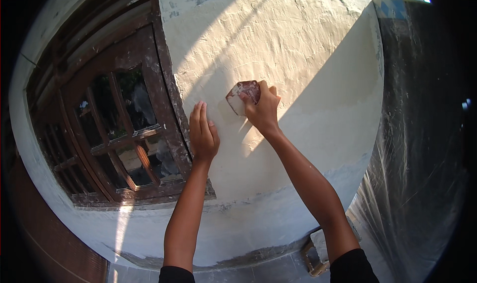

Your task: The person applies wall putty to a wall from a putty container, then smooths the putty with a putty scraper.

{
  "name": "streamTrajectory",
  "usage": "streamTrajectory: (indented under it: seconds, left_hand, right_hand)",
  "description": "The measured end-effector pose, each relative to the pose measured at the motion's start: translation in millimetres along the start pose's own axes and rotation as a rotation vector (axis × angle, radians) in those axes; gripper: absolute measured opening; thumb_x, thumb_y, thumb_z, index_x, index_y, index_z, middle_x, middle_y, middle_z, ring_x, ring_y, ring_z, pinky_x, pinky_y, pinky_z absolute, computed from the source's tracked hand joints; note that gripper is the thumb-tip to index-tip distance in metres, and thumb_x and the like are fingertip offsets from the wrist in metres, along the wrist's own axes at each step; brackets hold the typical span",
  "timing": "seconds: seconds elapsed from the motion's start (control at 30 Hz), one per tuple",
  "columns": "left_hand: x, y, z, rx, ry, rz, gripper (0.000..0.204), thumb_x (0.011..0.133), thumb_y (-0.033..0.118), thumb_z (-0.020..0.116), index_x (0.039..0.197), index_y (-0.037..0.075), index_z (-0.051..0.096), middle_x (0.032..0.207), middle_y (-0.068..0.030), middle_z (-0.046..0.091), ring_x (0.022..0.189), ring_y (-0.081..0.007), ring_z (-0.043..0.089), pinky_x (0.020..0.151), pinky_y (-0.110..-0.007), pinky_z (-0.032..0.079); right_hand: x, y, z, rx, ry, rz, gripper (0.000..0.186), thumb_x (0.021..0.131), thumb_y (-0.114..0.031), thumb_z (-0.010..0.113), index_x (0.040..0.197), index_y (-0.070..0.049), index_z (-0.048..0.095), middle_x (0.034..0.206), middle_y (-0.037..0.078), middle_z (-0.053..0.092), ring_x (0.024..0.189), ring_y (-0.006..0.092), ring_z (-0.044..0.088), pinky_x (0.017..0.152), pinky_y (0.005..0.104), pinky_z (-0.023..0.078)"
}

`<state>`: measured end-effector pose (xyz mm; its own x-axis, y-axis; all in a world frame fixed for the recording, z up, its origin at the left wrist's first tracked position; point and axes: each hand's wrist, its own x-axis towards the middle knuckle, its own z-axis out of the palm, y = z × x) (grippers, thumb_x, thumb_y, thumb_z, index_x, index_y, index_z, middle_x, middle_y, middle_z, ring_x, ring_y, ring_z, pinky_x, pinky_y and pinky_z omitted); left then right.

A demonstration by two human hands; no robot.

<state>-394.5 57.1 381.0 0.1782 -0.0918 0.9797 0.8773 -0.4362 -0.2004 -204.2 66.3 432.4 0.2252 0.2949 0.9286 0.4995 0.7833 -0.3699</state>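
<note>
My right hand (265, 106) grips a flat, reddish-brown putty spreader (241, 96) smeared with pale filler, thumb on its face. The spreader lies at the cream, plastered wall (298, 49), where a slightly darker patch shows beside its lower left edge. My left hand (202, 134) is held up by the wall near the window frame, fingers stretched out and holding nothing; whether the palm touches the wall cannot be made out. Rough, ridged plaster covers the sunlit upper wall, with smoother plaster lower down.
A dark brown wooden window (114, 129) with glass panes fills the left side. Clear plastic sheeting (412, 183) hangs at the right. Below my right forearm stands a small stool-like object (318, 248) on the grey tiled floor (273, 272). Sunlight and shadow cross the wall diagonally.
</note>
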Motion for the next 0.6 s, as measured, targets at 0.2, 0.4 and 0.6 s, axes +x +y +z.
streamTrajectory:
  seconds: [0.2, 0.4, 0.6]
  left_hand:
    - [0.6, 5.8, 0.6, 0.04, 0.004, -0.007, 0.044, 0.099, 0.01, 0.039, 0.139, -0.008, 0.045, 0.14, -0.0254, 0.05, 0.133, -0.0412, 0.047, 0.112, -0.051, 0.038]
    - [0.2, 1.7, -1.2, 0.034, 0.003, 0.001, 0.044, 0.099, 0.01, 0.04, 0.139, -0.008, 0.045, 0.141, -0.025, 0.049, 0.133, -0.0407, 0.047, 0.112, -0.052, 0.038]
    - [-1.8, 5.0, -0.1, 0.076, 0.012, 0.01, 0.044, 0.099, 0.01, 0.04, 0.139, -0.008, 0.045, 0.141, -0.0251, 0.049, 0.132, -0.0408, 0.047, 0.112, -0.051, 0.038]
  right_hand:
    - [29.0, 16.3, -39.1, 0.423, 0.27, 0.317, 0.03, 0.085, -0.018, 0.077, 0.094, 0.003, 0.057, 0.086, 0.017, 0.061, 0.079, 0.0279, 0.056, 0.073, 0.0436, 0.045]
    - [11.6, 4.2, -6.1, -0.008, -0.026, -0.051, 0.032, 0.082, -0.019, 0.078, 0.099, -0.001, 0.058, 0.08, 0.013, 0.065, 0.087, 0.0295, 0.056, 0.082, 0.0436, 0.04]
    - [36.1, 13.1, -29.7, 0.218, 0.224, 0.093, 0.029, 0.084, -0.018, 0.076, 0.096, 0.0, 0.057, 0.078, 0.015, 0.063, 0.077, 0.0274, 0.06, 0.074, 0.0432, 0.046]
